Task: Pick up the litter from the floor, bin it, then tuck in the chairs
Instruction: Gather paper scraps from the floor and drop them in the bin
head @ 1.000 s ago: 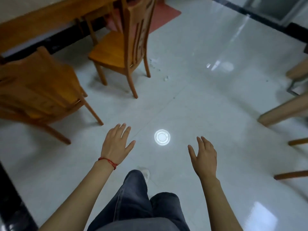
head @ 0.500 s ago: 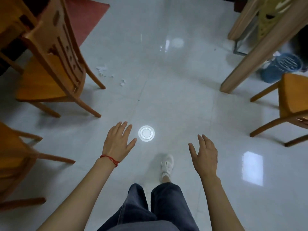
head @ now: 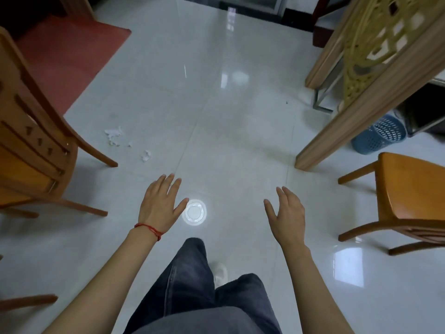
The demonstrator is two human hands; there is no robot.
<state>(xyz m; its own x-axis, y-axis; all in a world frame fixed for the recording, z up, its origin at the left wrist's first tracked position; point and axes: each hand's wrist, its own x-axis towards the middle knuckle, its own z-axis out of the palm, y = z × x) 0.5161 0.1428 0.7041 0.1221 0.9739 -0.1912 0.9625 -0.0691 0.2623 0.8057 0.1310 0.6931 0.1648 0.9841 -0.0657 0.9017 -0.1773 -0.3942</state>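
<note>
both hands hang spread and empty, left hand (head: 160,204) beside the lid (head: 194,211) on the floor, right hand (head: 286,213) past it, probably poised to gather litter, with paper scraps (head: 115,136) beyond the lid by a chair (head: 36,141) and the bin (head: 378,135) far right.

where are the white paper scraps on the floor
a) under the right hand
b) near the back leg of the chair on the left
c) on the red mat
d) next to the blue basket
b: the white paper scraps lie on the pale tile just right of the left chair's back leg, far from the blue basket and off the red mat.
</note>
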